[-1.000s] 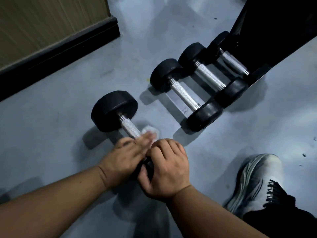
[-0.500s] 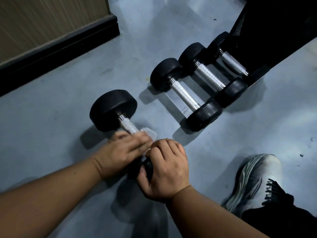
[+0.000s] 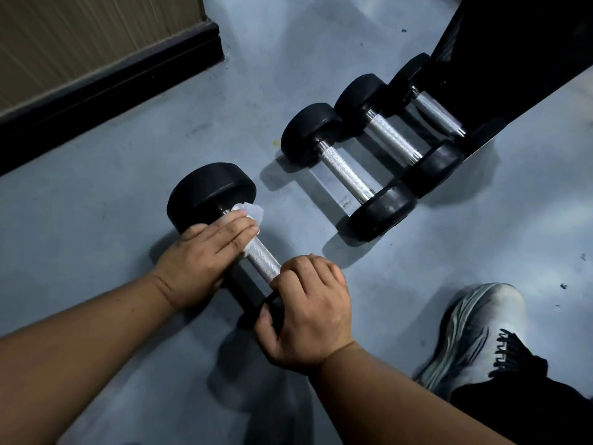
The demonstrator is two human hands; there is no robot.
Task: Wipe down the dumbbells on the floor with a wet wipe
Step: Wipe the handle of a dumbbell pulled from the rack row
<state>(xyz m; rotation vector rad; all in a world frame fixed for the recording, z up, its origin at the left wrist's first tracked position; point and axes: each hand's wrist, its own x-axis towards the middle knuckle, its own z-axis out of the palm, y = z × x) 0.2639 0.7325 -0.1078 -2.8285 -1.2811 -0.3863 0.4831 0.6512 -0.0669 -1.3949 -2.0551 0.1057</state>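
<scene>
Pressing the wipe (image 3: pixel 248 216) onto the handle (image 3: pixel 263 260) of the near dumbbell (image 3: pixel 211 195), your left hand (image 3: pixel 205 255) lies flat across the bar, fingers (image 3: pixel 232 231) stretched over the white wad and closed down on it rather than curled under. A loose corner of the wipe sticks out past your fingertips, touching the inner face of the far black head. Just below that grip the knurled bar shows bare, running down to your right hand (image 3: pixel 309 314), which is wrapped shut over the dumbbell's near head, knuckles up and thumb (image 3: pixel 266 322) along its left side, so that head is mostly hidden. The dumbbell rests on the grey floor (image 3: pixel 96 220). Up and right of your hands, well apart, three more dumbbells (image 3: pixel 348 170) lie side by side, the farthest partly tucked under a black bench (image 3: pixel 513 53). Right of your right wrist sits your shoe (image 3: pixel 478 329), flat on the floor. Up and left of your left hand runs a black baseboard (image 3: pixel 109 81).
</scene>
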